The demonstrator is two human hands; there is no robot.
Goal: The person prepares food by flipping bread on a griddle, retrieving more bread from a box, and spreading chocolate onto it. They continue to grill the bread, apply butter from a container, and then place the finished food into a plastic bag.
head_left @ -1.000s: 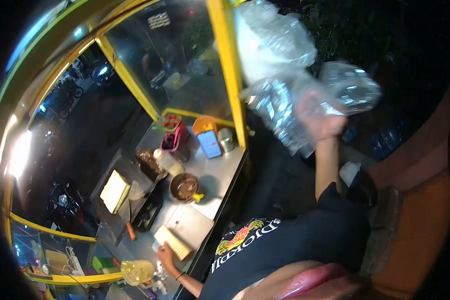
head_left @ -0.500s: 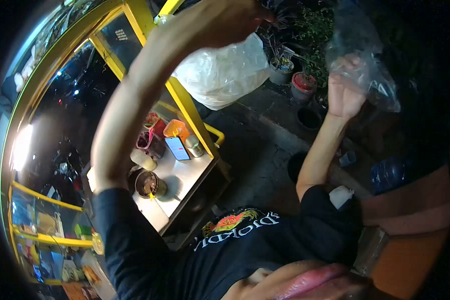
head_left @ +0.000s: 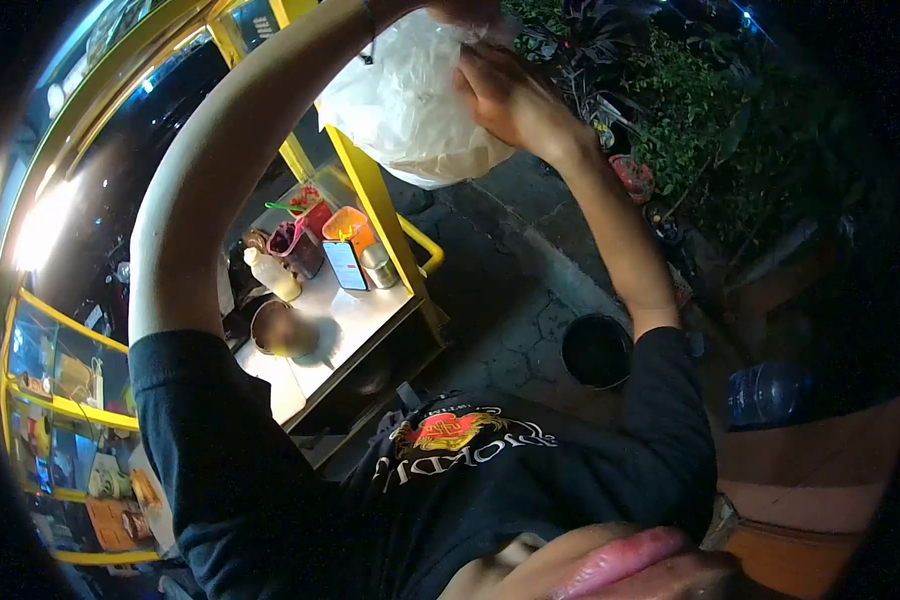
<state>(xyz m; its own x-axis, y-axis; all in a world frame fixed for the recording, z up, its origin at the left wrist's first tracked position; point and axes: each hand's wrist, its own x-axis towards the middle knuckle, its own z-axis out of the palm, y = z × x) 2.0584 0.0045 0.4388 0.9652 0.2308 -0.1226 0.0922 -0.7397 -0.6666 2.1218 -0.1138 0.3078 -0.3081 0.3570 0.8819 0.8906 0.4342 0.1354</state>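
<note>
Yellow stall, steel counter; right hand fingers clamp white bag; left hand: cannot tell.

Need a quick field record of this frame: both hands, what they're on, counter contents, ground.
left hand: raised at the top of the white plastic bag, mostly cut off by the frame edge
right hand: raised, fingers against the bag's side; grip unclear
bag position: up beside the yellow cart post
counter: phone, metal can, squeeze bottle, bowl
ground: black bucket, blue water jug
</note>
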